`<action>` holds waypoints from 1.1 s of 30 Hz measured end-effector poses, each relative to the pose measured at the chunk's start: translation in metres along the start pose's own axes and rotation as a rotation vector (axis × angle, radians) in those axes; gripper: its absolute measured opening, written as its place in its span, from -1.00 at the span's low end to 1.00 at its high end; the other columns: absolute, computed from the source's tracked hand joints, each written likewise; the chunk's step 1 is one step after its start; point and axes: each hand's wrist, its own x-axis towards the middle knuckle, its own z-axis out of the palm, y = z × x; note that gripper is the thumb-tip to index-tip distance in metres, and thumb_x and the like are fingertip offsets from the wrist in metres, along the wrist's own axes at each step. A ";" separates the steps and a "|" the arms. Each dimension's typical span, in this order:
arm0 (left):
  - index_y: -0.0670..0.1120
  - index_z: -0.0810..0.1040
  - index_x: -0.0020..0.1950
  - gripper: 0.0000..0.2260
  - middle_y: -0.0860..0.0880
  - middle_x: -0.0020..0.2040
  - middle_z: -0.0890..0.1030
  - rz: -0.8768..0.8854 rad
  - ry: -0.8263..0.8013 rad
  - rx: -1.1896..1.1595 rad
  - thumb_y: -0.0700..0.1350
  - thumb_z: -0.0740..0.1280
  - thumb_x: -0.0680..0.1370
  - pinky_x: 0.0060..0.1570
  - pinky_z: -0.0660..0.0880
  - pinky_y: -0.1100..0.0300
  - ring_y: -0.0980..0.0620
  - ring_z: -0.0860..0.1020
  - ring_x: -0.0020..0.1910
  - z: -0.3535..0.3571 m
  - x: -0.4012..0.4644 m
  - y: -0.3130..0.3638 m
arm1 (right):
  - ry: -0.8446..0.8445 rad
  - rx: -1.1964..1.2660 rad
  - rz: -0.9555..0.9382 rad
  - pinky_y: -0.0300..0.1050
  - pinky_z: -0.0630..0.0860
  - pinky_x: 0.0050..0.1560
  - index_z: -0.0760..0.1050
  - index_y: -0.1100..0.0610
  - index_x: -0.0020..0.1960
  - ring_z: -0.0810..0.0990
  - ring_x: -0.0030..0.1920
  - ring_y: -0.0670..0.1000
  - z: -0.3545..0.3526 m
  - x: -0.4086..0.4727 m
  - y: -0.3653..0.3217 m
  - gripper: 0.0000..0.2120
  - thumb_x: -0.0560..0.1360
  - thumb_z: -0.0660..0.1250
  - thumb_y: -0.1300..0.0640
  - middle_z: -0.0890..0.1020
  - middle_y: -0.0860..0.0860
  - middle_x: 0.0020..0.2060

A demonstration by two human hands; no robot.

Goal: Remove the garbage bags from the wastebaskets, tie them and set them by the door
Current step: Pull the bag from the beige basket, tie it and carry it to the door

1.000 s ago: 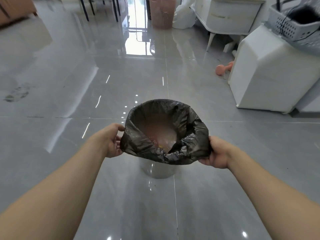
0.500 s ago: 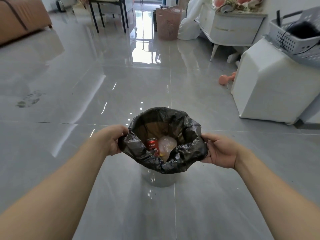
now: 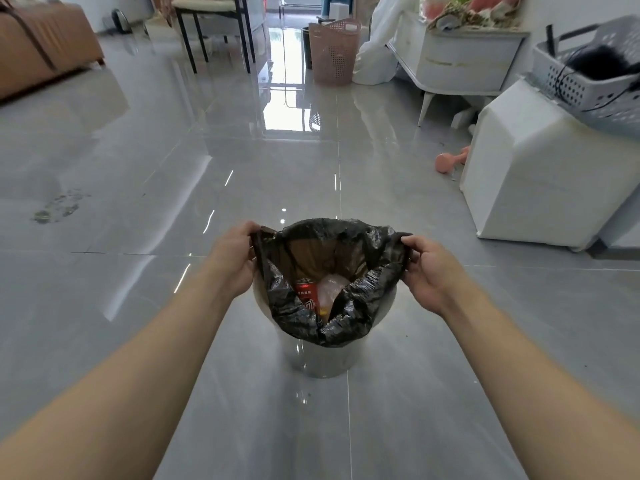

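Viewpoint: a head-worn camera looks forward and down over two bare forearms reaching out above a glossy grey tiled floor [image 3: 138, 168].

Garbage bag: a black garbage bag [image 3: 353, 311] sits in a small pale wastebasket [image 3: 322, 358] standing on the floor straight ahead. Its mouth is open and stretched sideways.

Inside the bag: a red can [image 3: 306, 296] and a crumpled clear wrapper [image 3: 330, 287] lie at the bottom.

Left hand: the left hand [image 3: 230, 261] pinches the bag's left edge, fingers curled round a drawn-up corner of plastic.

Right hand: the right hand [image 3: 429, 273] pinches the right edge the same way, thumb and fingers closed on the film.

What has changed: half a second ago both hands gripped the bag's sides lower, where it was rolled over the basket's mouth. Now they sit higher and wider, with two corners drawn up, and the wastebasket's pale rim shows below the plastic.

Meaning for the task: the liner looks freed from the rim, so lifting it out seems to be under way; tying and carrying it to the door are not yet done.

Surroundings: a pink laundry basket [image 3: 334, 51] stands far ahead near bright glass doors; a white cabinet [image 3: 540, 174] with a grey crate [image 3: 568, 84] on top is at right; a brown sofa [image 3: 41, 46] is at far left.

Door: which door is meant cannot be told.
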 end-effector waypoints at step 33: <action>-0.15 0.35 -0.16 -0.89 -0.07 -0.37 0.47 0.204 -0.034 -0.498 -0.17 0.11 0.55 -0.16 0.42 0.11 -0.02 0.42 -0.40 0.006 -0.045 0.071 | 0.199 0.519 -0.221 -0.19 0.51 -0.27 0.48 0.10 -0.21 0.58 -0.30 0.04 0.072 -0.046 -0.068 -0.78 0.55 0.14 0.10 0.63 0.02 -0.42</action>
